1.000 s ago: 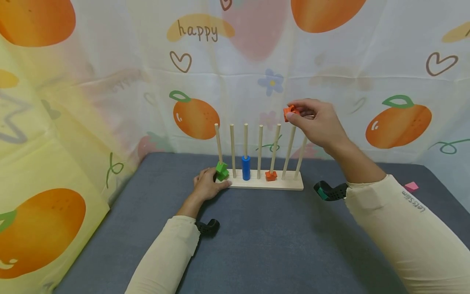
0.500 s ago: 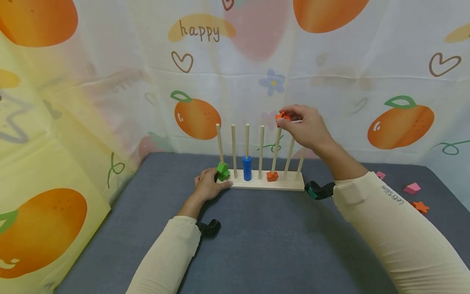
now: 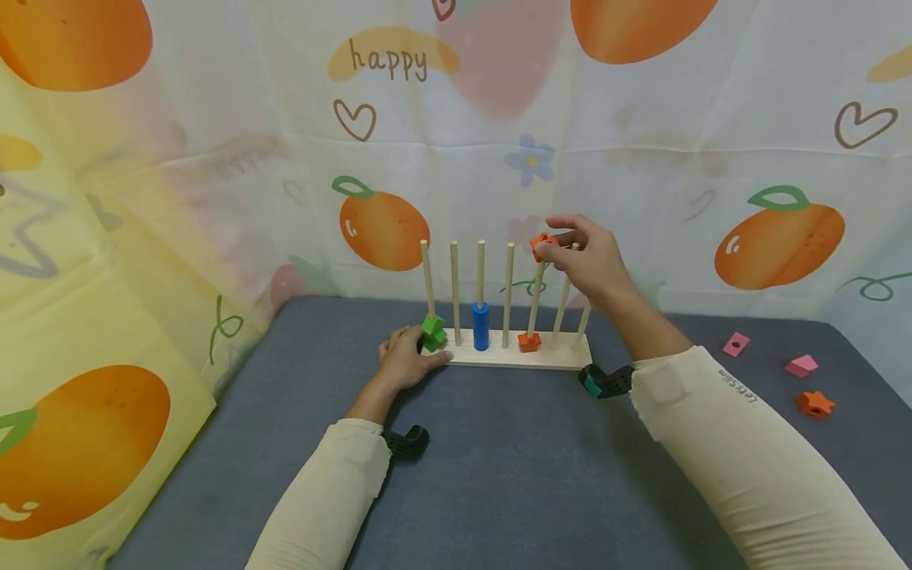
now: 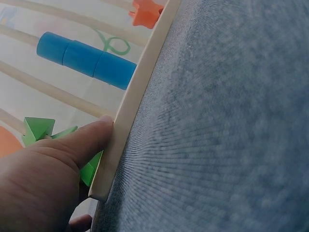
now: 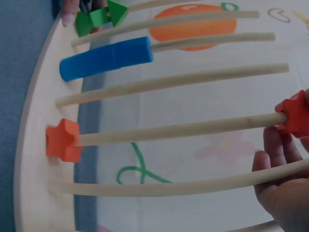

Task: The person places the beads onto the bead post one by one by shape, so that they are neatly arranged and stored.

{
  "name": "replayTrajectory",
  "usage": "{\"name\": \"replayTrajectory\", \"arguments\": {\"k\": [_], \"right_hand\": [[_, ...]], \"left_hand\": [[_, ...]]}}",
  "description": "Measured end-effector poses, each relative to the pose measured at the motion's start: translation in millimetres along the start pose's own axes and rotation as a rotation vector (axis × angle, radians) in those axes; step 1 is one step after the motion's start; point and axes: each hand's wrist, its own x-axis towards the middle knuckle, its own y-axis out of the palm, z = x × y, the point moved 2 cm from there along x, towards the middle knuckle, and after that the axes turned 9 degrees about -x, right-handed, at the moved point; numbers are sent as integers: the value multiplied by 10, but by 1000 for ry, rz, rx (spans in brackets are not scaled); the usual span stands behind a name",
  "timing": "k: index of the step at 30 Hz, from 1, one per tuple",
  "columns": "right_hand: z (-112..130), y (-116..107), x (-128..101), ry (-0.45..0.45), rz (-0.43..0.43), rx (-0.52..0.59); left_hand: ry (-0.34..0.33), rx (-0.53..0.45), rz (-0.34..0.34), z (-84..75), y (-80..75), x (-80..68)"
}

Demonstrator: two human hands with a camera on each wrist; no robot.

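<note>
My right hand (image 3: 593, 260) pinches an orange star bead (image 3: 542, 247) at the top of the fifth peg from the left. In the right wrist view that peg's tip (image 5: 277, 119) enters the bead's hole. Another orange star bead (image 5: 63, 140) sits at the foot of the same peg. With thumb on the front edge, my left hand (image 3: 406, 366) grips the left end of the wooden peg board (image 3: 514, 359). Green triangular beads (image 3: 433, 332) sit on the first peg beside that hand. Three blue cylinder beads (image 4: 89, 59) are stacked on the third peg.
On the right of the grey table (image 3: 492, 475) lie a pink block (image 3: 736, 343) with a hole, a pink triangular block (image 3: 802, 366) and a loose orange star bead (image 3: 815, 404). A fruit-printed cloth (image 3: 285, 214) hangs behind the board.
My right hand has moved left and down with the star bead, from above the pegs onto the fifth peg's top. Loose beads at right came into sight. The left hand stays put.
</note>
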Motion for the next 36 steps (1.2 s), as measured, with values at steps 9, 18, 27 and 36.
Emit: {"name": "replayTrajectory", "arguments": {"k": [9, 18, 27, 36], "right_hand": [[-211, 104, -60, 50, -11, 144], [-433, 227, -143, 134, -22, 192], [-601, 336, -219, 192, -22, 204], [-786, 443, -281, 203, -15, 196]], "left_hand": [[-5, 12, 2, -1, 1, 6], [-15, 5, 2, 7, 6, 7], [-11, 10, -5, 7, -2, 9], [-8, 8, -11, 14, 7, 15]]}}
